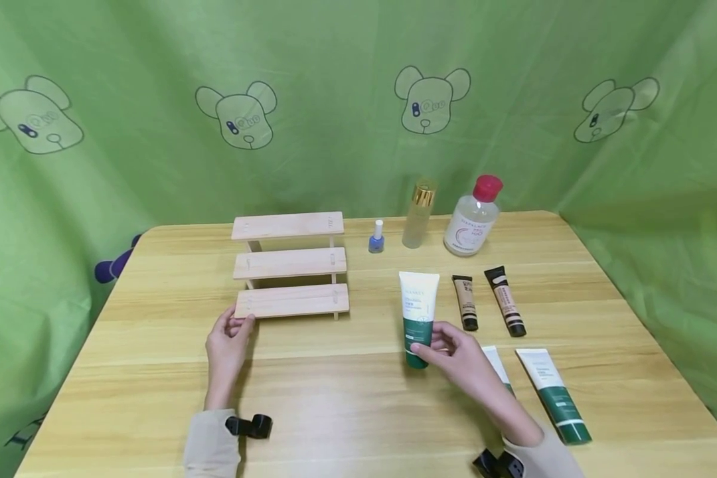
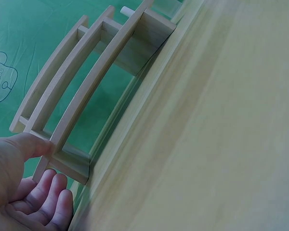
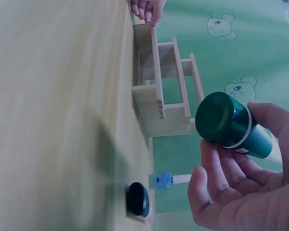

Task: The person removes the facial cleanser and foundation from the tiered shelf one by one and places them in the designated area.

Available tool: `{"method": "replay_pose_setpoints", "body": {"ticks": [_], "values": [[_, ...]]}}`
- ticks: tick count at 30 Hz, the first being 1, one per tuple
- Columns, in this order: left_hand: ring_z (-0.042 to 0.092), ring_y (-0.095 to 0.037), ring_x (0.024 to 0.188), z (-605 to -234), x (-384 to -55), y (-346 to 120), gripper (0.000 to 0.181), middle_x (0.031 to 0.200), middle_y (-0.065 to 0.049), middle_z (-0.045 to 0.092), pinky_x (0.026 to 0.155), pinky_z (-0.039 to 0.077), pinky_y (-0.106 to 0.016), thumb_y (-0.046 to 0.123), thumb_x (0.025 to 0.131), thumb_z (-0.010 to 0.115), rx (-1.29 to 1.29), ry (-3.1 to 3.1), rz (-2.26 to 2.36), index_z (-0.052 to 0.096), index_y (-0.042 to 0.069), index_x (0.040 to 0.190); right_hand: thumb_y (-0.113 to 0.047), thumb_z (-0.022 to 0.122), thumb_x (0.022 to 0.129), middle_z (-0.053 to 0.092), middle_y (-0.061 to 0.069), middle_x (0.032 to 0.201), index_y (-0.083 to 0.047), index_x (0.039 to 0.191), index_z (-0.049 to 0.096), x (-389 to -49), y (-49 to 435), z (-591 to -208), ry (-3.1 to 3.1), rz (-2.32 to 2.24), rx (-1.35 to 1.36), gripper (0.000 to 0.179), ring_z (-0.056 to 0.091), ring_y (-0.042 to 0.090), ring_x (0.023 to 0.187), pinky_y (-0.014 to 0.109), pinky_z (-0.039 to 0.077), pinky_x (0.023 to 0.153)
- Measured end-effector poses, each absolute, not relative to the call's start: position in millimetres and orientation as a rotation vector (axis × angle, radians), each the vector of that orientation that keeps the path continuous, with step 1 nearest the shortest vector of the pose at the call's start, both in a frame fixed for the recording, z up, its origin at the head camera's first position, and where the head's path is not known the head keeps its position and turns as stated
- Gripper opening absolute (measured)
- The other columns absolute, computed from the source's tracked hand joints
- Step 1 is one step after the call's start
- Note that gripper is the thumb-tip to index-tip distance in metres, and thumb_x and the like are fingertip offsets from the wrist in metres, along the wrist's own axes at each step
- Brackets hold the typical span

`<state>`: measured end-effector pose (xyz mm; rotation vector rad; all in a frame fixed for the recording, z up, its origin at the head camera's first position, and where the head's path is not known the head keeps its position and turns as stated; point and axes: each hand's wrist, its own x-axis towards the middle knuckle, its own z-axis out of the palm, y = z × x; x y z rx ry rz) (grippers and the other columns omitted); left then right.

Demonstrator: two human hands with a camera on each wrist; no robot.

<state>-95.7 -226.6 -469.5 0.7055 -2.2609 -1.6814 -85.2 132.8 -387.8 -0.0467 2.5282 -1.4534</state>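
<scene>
A three-step wooden display rack point(image 1: 291, 302) stands at the left of the table. My left hand point(image 1: 227, 342) pinches the left end of its lowest board, thumb on top and fingers beneath, as the left wrist view shows. My right hand point(image 1: 463, 358) grips a white and green squeeze tube point(image 1: 418, 302) near its green cap, thumb on one side and fingers on the other. In the head view the tube is held with its cap down, to the right of the rack. The right wrist view shows the round cap end point(image 3: 216, 117) close up.
Behind stand a blue nail polish bottle point(image 1: 376, 240), a gold-capped bottle point(image 1: 418, 219) and a red-capped bottle point(image 1: 471, 222). Two small black-capped tubes point(image 1: 466, 302) lie at right. Another green-white tube point(image 1: 554, 395) lies nearer; one more point(image 1: 496, 364) is partly behind my right hand.
</scene>
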Motion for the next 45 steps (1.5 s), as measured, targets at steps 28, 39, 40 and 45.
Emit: {"method": "replay_pose_setpoints", "body": {"ticks": [28,39,40,45], "values": [[0.054,0.005,0.071,-469,-97,-225,0.048,0.100,-0.012,0.062,0.064,0.045,-0.010,0.019,0.092,0.063,0.702,-2.254,-1.683,0.049,0.000,0.134,-0.035,0.076,0.079,0.065,0.001,0.085,0.004,0.113,0.062,-47,156,-427,2.473,-1.226,0.220,0.054,0.057,0.012,0.078,0.024,0.049,0.066],[0.056,0.003,0.071,-471,-97,-226,0.047,0.100,-0.010,0.061,0.063,0.048,-0.012,0.018,0.092,0.063,0.721,-2.239,-1.715,0.050,0.002,0.134,-0.041,0.076,0.078,0.065,0.004,0.090,0.007,0.111,0.062,-35,159,-434,2.442,-1.129,0.332,0.059,0.060,0.015,0.083,0.032,0.053,0.073],[0.056,0.003,0.071,-471,-96,-227,0.047,0.100,-0.011,0.061,0.064,0.048,-0.012,0.018,0.091,0.063,0.724,-2.242,-1.715,0.050,0.002,0.134,-0.041,0.076,0.078,0.065,0.004,0.089,0.006,0.111,0.062,-34,159,-435,2.444,-1.120,0.335,0.059,0.060,0.015,0.083,0.033,0.052,0.073],[0.056,0.002,0.072,-469,-96,-226,0.047,0.101,-0.012,0.061,0.064,0.048,-0.012,0.018,0.091,0.063,0.731,-2.252,-1.714,0.049,0.003,0.134,-0.041,0.075,0.078,0.064,0.002,0.085,0.003,0.109,0.064,-29,161,-437,2.445,-1.123,0.355,0.055,0.058,0.014,0.078,0.029,0.050,0.069]]}}
